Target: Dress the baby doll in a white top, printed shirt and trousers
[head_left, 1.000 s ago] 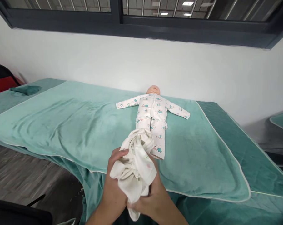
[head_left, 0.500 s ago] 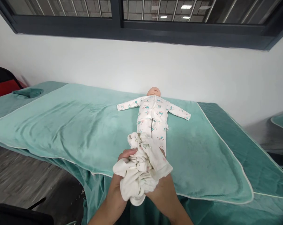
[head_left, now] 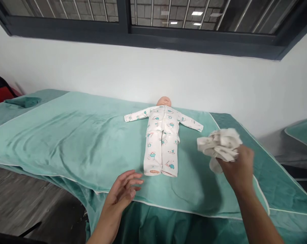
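A baby doll (head_left: 164,101) lies on its back on a light green blanket (head_left: 92,149), its head toward the wall. It wears a white printed top (head_left: 163,118) with both sleeves stretched sideways and matching trousers (head_left: 153,152). My right hand (head_left: 238,166) grips a bunched white baby garment (head_left: 221,145) above the blanket, to the right of the doll; its exact kind is hidden by the folds. Near the trouser cuffs, at the front edge, my left hand (head_left: 124,193) holds nothing, with its fingers apart and slightly curled.
A darker green cover (head_left: 283,176) lies under the blanket and hangs over the front edge. Behind stand a white wall (head_left: 92,67) and a dark window frame (head_left: 153,39). A red and black object (head_left: 1,91) is at far left, and a small green cloth (head_left: 23,101) lies nearby.
My left hand has let go of the bunched garment. My right hand has carried it from in front of the doll's legs to the right, uncovering the trouser cuffs.
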A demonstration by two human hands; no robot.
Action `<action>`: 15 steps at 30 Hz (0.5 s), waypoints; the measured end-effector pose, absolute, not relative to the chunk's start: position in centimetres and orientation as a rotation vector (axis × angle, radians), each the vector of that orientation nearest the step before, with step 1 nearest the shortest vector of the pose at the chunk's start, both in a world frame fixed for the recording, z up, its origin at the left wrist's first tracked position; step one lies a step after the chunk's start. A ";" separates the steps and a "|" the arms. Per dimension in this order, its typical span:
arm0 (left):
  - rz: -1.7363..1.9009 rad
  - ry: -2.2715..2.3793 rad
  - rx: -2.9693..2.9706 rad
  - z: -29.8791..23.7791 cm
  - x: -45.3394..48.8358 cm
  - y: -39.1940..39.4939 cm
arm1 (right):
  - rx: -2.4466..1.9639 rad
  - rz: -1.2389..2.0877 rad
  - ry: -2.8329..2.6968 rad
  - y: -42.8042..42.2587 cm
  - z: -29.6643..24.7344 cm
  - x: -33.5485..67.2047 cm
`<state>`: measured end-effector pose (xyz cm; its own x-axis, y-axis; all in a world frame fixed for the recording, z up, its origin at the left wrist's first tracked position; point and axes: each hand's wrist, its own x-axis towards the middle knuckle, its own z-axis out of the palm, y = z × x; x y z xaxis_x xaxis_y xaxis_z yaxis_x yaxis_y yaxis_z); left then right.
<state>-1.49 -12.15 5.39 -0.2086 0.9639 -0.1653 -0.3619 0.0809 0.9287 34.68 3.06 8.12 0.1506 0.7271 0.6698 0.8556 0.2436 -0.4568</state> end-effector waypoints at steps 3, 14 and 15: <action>1.417 1.173 0.730 5.1 -1.0 -12.2 | -1.673 -0.170 -1.715 4.4 3.5 36.9; 1.382 1.271 0.774 4.3 -1.2 -11.3 | -1.612 -0.168 -1.676 1.8 1.5 36.5; 1.392 1.296 0.776 4.2 -1.5 -11.0 | -1.587 -0.197 -1.662 1.0 1.7 35.8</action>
<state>-1.47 -11.02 4.20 -0.2554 0.9492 -0.1838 -0.2512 0.1184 0.9607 35.80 0.96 1.72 0.1199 0.7654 0.6323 0.8918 0.1969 -0.4073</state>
